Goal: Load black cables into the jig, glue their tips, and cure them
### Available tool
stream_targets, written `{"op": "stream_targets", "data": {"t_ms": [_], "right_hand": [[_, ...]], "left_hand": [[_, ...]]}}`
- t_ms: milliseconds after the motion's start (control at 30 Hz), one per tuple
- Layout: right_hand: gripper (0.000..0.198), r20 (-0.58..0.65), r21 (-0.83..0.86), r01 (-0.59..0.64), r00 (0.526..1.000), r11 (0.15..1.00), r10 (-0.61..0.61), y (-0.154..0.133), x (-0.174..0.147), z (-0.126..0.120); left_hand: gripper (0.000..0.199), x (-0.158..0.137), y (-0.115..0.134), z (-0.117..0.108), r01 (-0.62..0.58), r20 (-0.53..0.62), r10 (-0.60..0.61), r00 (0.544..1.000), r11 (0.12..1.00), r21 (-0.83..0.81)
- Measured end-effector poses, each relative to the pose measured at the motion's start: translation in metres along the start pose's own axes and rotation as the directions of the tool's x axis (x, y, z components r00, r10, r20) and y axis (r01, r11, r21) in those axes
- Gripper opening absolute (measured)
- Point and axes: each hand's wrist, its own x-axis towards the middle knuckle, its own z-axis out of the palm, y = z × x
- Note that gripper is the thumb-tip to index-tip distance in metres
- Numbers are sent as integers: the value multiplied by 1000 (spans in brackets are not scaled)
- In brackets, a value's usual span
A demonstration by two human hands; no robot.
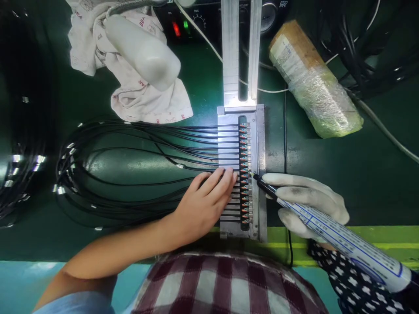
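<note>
My left hand [204, 203], bare, lies palm down across the black cables [144, 205], its fingers stretched out and fingertips resting on the metal fixture [228, 148]. The cables run side by side over this fixture and end in a column of small metal connectors [246, 148] with coloured wires. My right hand [310, 205], in a white glove, is closed around a marker-like pen [334, 233] with a white barrel, blue print and black neck. The pen's tip is at the connectors near the middle of the column, just right of my left fingertips. My left palm is hidden.
A metal rail [231, 56] stretches back from the fixture. Behind are a black control box [203, 19] with red and green lights, a white cloth [157, 102], a white bottle-like object [144, 52] and a plastic-wrapped bundle [314, 83]. More coiled cables [26, 131] lie left.
</note>
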Motion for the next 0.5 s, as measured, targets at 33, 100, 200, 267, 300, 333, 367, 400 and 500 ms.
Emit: {"op": "stream_targets", "data": {"t_ms": [33,100,200,267,300,333,367,400,500], "right_hand": [[34,-6,8,14,1000,1000,-14,-1,1,0],[35,-19,25,36,999,999,-36,-2,3,2],[35,-33,36,47,998,998,-46,-3,4,3],[35,-39,31,47,998,998,-46,-2,4,3],[35,-24,28,39,999,999,-39,-2,4,2],[35,-7,23,29,1000,999,-28,-3,4,1],[34,10,15,22,1000,1000,-23,-4,3,-1],[34,32,7,22,999,1000,-22,-6,4,-3],[31,59,-12,36,998,999,-36,-15,4,-10]], "left_hand": [[45,0,0,0,1,-2,-1,1000,1000,1],[45,-1,0,0,1,-3,-1,1000,1000,0],[45,0,0,0,-1,-4,1,1000,1000,-7],[44,1,0,0,-1,-11,1,1000,1000,-9],[44,1,0,0,-1,-15,0,1000,1000,-10],[44,1,0,0,0,-18,0,1000,1000,-10],[43,2,0,0,0,-19,0,1000,1000,-10],[43,2,0,0,1,-21,-2,1000,1000,-10],[42,3,1,0,5,-36,-5,999,1000,-6]]}}
